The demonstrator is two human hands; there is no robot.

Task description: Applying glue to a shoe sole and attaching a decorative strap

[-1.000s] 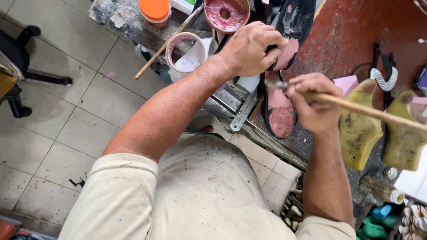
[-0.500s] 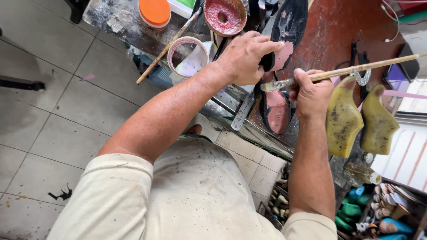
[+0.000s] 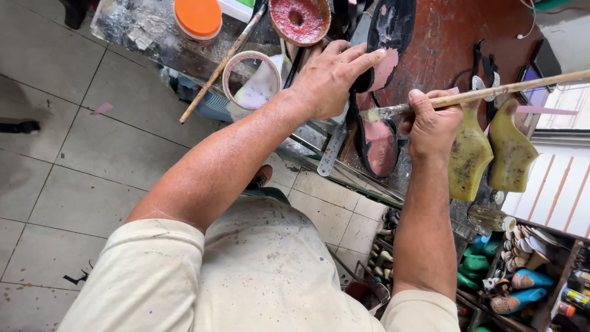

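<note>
At upper left of the frame, an orange round lid (image 3: pixel 197 17) and a long wooden stick (image 3: pixel 222 64) rest on the stained surface (image 3: pixel 132 27). Beside them sits a translucent ring-shaped container (image 3: pixel 252 80), with a red-crusted bowl (image 3: pixel 300 19) above it. At upper centre, the left hand (image 3: pixel 330 77) lies flat, fingers spread, pressing a black shoe sole (image 3: pixel 376 132) smeared with pink adhesive. The right hand (image 3: pixel 431 126) is closed around a wooden-handled brush (image 3: pixel 485 95), bristles touching the sole. At right, two yellow, smooth shoe lasts (image 3: pixel 488 154) stand together.
</note>
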